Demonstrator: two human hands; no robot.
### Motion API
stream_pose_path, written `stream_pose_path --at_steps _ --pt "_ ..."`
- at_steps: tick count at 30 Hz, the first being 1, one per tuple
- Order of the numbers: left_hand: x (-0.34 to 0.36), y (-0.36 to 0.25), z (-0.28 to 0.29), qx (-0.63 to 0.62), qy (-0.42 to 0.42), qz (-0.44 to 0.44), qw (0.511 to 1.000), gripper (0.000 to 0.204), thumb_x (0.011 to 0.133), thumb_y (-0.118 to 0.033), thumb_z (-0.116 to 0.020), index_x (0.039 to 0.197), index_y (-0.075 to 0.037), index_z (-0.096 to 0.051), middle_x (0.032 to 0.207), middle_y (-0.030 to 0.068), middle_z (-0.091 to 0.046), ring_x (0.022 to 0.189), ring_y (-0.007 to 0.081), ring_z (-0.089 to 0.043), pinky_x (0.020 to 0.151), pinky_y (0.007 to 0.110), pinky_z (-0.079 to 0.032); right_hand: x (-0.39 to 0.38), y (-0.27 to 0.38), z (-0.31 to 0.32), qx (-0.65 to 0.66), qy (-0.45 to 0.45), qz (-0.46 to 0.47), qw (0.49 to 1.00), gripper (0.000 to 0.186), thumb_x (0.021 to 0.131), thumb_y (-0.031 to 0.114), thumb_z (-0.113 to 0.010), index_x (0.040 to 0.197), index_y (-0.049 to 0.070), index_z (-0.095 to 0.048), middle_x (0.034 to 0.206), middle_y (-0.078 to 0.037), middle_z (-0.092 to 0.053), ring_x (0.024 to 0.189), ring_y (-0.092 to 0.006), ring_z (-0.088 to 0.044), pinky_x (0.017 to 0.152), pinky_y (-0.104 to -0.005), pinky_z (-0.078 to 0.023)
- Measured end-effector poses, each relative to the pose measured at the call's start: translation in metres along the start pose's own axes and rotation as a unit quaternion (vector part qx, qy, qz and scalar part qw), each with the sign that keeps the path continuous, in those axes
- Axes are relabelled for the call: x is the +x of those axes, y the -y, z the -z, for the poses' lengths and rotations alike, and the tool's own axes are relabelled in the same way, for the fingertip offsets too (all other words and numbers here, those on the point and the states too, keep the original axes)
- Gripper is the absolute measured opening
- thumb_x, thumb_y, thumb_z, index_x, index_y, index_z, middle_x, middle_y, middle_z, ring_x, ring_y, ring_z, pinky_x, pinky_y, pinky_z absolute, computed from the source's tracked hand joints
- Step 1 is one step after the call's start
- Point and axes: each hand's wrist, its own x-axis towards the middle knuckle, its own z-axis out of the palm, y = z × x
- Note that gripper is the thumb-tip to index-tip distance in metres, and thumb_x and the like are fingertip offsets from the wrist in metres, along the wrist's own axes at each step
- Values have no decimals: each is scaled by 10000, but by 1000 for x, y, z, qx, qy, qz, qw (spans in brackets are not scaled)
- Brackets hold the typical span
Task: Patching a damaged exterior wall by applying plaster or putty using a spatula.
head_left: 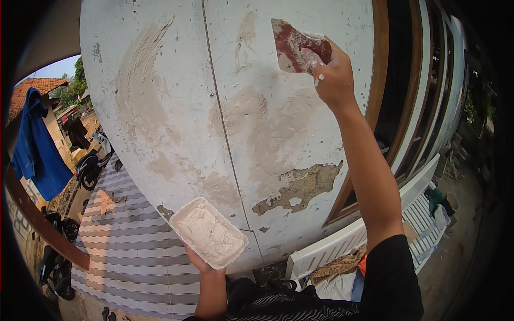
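Brown frame (380,43) close R, wall (225,85) open L, I see. R hand (333,77) up, pinching scraper (288,45); L hand (202,265) holds tub (218,265).

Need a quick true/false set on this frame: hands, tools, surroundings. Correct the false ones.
1. The right hand holds a dark red scraper. True.
2. The left hand is empty. False: it holds a white tray of pale paste.
3. A blue garment hangs at the picture's right. False: it hangs at the left.
4. A white slatted bench stands at the lower right. True.
5. The grey flaked patch lies above the scraper. False: it lies lower on the wall.
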Motion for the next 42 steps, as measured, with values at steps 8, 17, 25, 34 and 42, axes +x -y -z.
stream_pose_path --at_steps 8,17,25,34,42 --pt "-11 -11 -1 5 -14 -15 1000 615 936 -542 -415 1420 -163 -386 1409 67 -466 1221 341 -510 990 559 -431 77 -40 6 307 -187 -160 919 202 912 54 -593 1094 -31 -572 1045 -110 -638 903 -207 -641 799 -318 -530" --pt "-2 -11 7 32 -32 -17 999 605 945 -541 -396 1413 -158 -392 1386 69 -485 1202 339 -523 968 562 -448 68 -64 22 -265 -193 -134 935 285 855 299 -689 937 28 -660 861 -107 -695 768 -229 -635 745 -365 -480" --pt "-1 -6 15 14 -37 39 998 615 929 -550 -407 1407 -162 -408 1376 75 -496 1201 341 -522 971 563 -443 6 -105 88 -344 -195 -219 892 256 859 267 -669 971 36 -669 865 -133 -693 765 -253 -649 725 -367 -488" --pt "-9 -16 25 13 -28 32 999 626 934 -544 -413 1412 -141 -398 1385 83 -486 1211 341 -517 980 551 -441 -58 -34 129 -345 -192 -245 885 258 919 239 -613 1042 13 -632 854 -110 -674 778 -180 -635 745 -312 -479" --pt "-18 -29 13 -2 -1 22 1000 598 958 -519 -386 1415 -132 -391 1378 95 -491 1206 332 -523 989 530 -443 -5 67 -8 -112 -62 44 991 239 909 115 -588 1101 -22 -628 888 -95 -683 753 -155 -604 674 -298 -478"
